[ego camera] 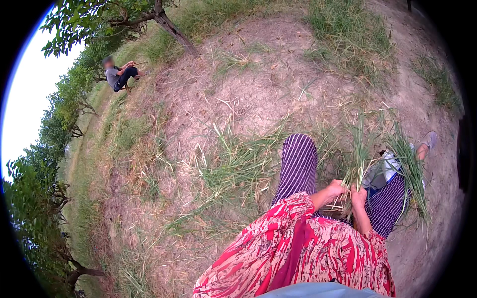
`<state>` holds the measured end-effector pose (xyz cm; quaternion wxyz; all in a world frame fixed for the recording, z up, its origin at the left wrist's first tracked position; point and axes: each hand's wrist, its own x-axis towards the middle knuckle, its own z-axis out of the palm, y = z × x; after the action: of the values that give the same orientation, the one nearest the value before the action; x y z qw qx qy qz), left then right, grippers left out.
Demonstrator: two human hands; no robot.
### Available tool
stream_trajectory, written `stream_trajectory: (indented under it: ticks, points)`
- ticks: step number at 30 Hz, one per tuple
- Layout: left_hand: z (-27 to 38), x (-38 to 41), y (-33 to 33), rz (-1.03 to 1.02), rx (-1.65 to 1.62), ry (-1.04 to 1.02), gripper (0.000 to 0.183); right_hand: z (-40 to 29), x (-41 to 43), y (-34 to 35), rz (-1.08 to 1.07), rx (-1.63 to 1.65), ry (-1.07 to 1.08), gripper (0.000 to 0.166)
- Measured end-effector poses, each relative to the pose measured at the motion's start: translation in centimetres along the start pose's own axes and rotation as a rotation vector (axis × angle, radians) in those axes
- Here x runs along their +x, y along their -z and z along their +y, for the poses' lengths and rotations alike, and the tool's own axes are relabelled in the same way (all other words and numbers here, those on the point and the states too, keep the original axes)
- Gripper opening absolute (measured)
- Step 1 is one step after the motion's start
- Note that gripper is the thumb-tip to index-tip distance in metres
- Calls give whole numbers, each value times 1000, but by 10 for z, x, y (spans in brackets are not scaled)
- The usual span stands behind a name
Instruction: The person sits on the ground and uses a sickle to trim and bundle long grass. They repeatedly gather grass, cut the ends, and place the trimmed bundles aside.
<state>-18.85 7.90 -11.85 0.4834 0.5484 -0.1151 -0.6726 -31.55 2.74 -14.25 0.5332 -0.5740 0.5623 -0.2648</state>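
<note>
Both my hands are together between my legs at a bunch of long green grass (358, 154). My left hand (336, 188) pinches pale stems at the bunch's lower left. Close beside it, my right hand (358, 196) is closed around the stalks, whose blades point away from me. Some pale stem ends (337, 207) hang below the fingers. Another sheaf of green grass (409, 175) lies across my right leg (387, 206). A white and blue plastic sack (389, 167) shows partly from under that sheaf.
Cut grass (238, 164) is strewn left of my left knee (300, 158). Farther off, a person (121, 74) sits low, holding a thin stick-like thing. A leaning tree trunk (173, 29) stands at the back, with more trees (56, 123) along the left. My right shoe (430, 139) rests on dry soil.
</note>
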Motion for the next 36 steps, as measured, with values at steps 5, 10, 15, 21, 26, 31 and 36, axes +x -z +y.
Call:
stream_trajectory:
  ticks: [5, 10, 15, 21, 26, 31, 36]
  points:
    - [-20, 25, 21, 123, -68, -99, 9, -27, -19, -10, -284, 140, -178, 21]
    - [-17, 24, 19, 7, -40, -190, 12, -26, -23, -7, -401, 253, -92, 11]
    - [-1, 10, 15, 4, -16, -45, 8, -24, -20, -6, -325, 231, -126, 11]
    - [3, 6, 13, 93, -154, 71, 4, -45, -27, -6, -303, 381, -181, 4]
    - [-8, 19, 24, 215, -142, 101, 8, -66, -38, -10, -468, 573, -133, 12]
    - [-25, 45, 28, 444, 165, -7, 10, -68, -44, -12, -518, 558, -182, 10]
    - [-96, 110, 109, 640, 503, -67, 9, -109, -79, -38, -565, 351, -85, 8]
